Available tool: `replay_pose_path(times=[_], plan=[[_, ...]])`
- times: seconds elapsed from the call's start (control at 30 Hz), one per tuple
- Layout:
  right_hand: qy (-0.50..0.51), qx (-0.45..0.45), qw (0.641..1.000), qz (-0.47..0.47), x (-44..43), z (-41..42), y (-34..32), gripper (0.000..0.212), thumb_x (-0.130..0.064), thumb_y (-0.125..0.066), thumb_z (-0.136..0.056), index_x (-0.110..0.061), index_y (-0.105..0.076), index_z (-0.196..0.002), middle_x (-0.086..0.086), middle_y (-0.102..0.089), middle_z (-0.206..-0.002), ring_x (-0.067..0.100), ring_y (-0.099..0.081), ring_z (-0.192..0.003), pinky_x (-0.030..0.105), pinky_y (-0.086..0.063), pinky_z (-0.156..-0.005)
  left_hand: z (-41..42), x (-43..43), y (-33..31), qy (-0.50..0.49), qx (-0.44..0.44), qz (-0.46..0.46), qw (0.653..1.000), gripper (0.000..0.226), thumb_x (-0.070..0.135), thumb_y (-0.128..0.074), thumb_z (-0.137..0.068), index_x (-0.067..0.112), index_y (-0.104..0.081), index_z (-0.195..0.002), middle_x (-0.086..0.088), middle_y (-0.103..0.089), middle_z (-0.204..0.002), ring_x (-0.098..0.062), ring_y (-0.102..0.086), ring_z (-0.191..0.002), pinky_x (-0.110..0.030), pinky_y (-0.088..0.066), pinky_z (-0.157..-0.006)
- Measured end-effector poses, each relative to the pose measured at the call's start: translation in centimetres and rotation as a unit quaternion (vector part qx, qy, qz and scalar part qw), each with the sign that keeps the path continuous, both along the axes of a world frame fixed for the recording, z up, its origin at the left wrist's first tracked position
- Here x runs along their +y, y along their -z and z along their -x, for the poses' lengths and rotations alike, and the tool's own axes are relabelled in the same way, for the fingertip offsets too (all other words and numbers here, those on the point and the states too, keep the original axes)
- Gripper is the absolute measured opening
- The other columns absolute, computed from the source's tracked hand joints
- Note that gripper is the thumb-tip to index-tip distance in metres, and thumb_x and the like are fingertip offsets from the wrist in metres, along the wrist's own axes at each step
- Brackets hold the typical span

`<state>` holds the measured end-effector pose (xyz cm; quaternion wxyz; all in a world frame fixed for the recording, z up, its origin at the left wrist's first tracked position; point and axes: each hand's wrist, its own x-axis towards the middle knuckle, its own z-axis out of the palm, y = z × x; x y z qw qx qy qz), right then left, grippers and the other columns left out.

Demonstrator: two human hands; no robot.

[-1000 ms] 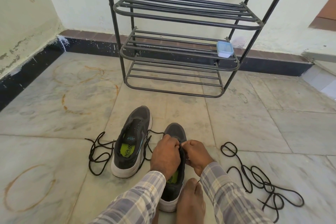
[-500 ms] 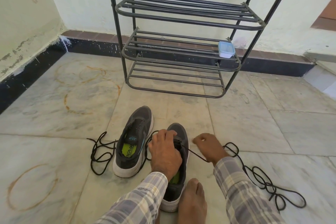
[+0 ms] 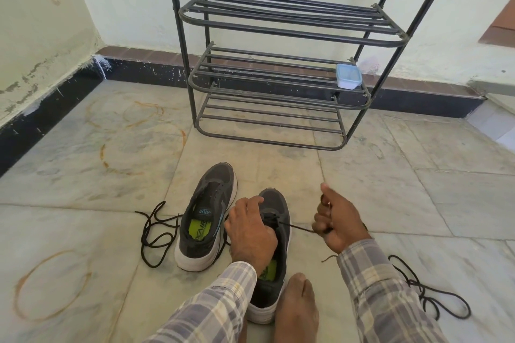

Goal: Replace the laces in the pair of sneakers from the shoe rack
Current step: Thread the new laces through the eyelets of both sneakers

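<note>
Right hand [image 3: 338,224] fists lace [image 3: 296,228] (left [image 3: 250,231] clasps sneaker [image 3: 276,200]).

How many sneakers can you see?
2. The left sneaker stands on the floor beside loose laces; the right sneaker is held by the left hand while the right hand grips its lace. None on the rack.

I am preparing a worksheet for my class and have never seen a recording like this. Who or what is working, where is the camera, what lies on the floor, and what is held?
No machine here: a person works bare-handed, and a camera worn on their head looks down at the marble floor. The left hand holds the nearer dark grey sneaker by its eyelets. The right hand pinches a taut black lace coming from that shoe. A second dark grey sneaker stands beside it. Loose black laces lie on either side. Behind stands a black metal shoe rack.
</note>
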<state>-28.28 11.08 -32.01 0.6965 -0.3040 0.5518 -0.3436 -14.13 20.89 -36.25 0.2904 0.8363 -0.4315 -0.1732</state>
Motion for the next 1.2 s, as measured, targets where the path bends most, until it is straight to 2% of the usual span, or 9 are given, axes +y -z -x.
replay_pose_path(times=[0.07, 0.13, 0.33, 0.5, 0.67, 0.8, 0.9, 1.07, 1.2], plan=[[-0.105, 0.345, 0.923, 0.135, -0.2, 1.2, 1.5, 0.039, -0.032, -0.064, -0.094, -0.015, -0.042, -0.065, 0.001, -0.040, -0.059, 0.024, -0.043, -0.054, 0.036, -0.038, -0.053, -0.1, 0.0, 0.1, -0.004, 0.006, -0.002, 1.000, 0.061, 0.019, -0.064, -0.082, 0.033, -0.036, -0.134, 0.007, -0.036, -0.139, -0.017, -0.032, -0.133, -0.041, -0.028, -0.116], [-0.122, 0.500, 0.838, 0.179, 0.1, 2.3, 2.3, 0.029, -0.030, -0.061, -0.094, -0.007, -0.055, -0.077, 0.009, -0.055, -0.078, 0.034, -0.060, -0.085, 0.033, -0.038, -0.070, -0.1, 0.0, 0.0, -0.006, 0.015, -0.003, 1.000, 0.060, 0.019, -0.064, -0.083, 0.033, -0.035, -0.134, 0.006, -0.036, -0.139, -0.017, -0.032, -0.133, -0.040, -0.028, -0.117], [0.037, 0.515, 0.852, 0.090, 0.4, 4.5, 2.6, 0.036, -0.027, -0.051, -0.094, -0.001, -0.056, -0.118, 0.026, -0.059, -0.121, 0.043, -0.056, -0.111, 0.038, -0.043, -0.084, -0.3, -0.1, -0.1, -0.032, 0.097, -0.003, 0.995, 0.058, 0.014, -0.064, -0.081, 0.031, -0.041, -0.131, 0.005, -0.053, -0.127, -0.020, -0.046, -0.123, -0.040, -0.037, -0.111], [-0.006, 0.512, 0.850, 0.121, 0.7, 3.5, 3.2, 0.027, -0.031, -0.053, -0.095, -0.005, -0.059, -0.099, 0.021, -0.064, -0.107, 0.040, -0.059, -0.103, 0.035, -0.041, -0.079, 0.0, -0.1, -0.2, -0.030, 0.092, -0.004, 0.995, 0.054, 0.016, -0.062, -0.086, 0.030, -0.040, -0.134, 0.003, -0.060, -0.120, -0.021, -0.054, -0.114, -0.042, -0.052, -0.099], [-0.098, 0.544, 0.809, 0.200, 1.3, 1.2, 4.0, 0.029, -0.044, -0.060, -0.089, -0.018, -0.059, -0.078, 0.011, -0.061, -0.098, 0.035, -0.060, -0.097, 0.042, -0.050, -0.088, 0.3, 0.5, -1.0, 0.051, -0.087, -0.049, 0.994, 0.040, 0.023, -0.050, -0.095, 0.023, -0.038, -0.134, -0.001, -0.061, -0.119, -0.021, -0.057, -0.108, -0.036, -0.047, -0.097], [-0.077, 0.471, 0.833, 0.278, 2.2, -0.5, 3.2, 0.029, -0.038, -0.072, -0.083, -0.014, -0.061, -0.096, 0.009, -0.058, -0.104, 0.029, -0.056, -0.097, 0.038, -0.048, -0.084, -0.5, 0.6, -2.6, 0.086, -0.122, -0.165, 0.975, 0.043, 0.026, -0.054, -0.093, 0.022, -0.037, -0.132, -0.004, -0.060, -0.123, -0.028, -0.050, -0.119, -0.045, -0.039, -0.102], [-0.204, 0.309, 0.905, 0.208, 2.6, -1.9, 1.3, 0.030, -0.032, -0.079, -0.080, -0.010, -0.059, -0.085, 0.005, -0.062, -0.074, 0.018, -0.054, -0.060, 0.027, -0.041, -0.054, -1.9, 0.0, -4.1, 0.109, -0.041, -0.182, 0.976, 0.031, 0.024, -0.061, -0.089, 0.023, -0.047, -0.116, -0.004, -0.064, -0.112, -0.027, -0.059, -0.106, -0.043, -0.047, -0.096], [-0.343, 0.261, 0.886, 0.170, 3.7, -3.0, 0.4, 0.039, -0.016, -0.085, -0.074, -0.011, -0.053, -0.096, 0.003, -0.053, -0.074, 0.008, -0.041, -0.053, 0.016, -0.030, -0.039, -4.1, -1.3, -8.9, 0.076, 0.314, -0.010, 0.946, 0.009, 0.009, -0.061, -0.091, 0.014, -0.065, -0.085, 0.003, -0.059, -0.072, -0.013, -0.054, -0.062, -0.027, -0.049, -0.059], [-0.291, 0.073, 0.944, 0.136, 4.3, -4.0, -0.7, 0.036, -0.009, -0.077, -0.078, -0.007, -0.060, -0.110, 0.013, -0.061, -0.088, 0.012, -0.055, -0.064, 0.022, -0.038, -0.048, -4.4, -2.5, -13.0, 0.065, 0.398, 0.133, 0.906, 0.019, 0.009, -0.051, -0.099, 0.012, -0.069, -0.095, 0.000, -0.063, -0.063, -0.015, -0.061, -0.065, -0.036, -0.057, -0.079]])
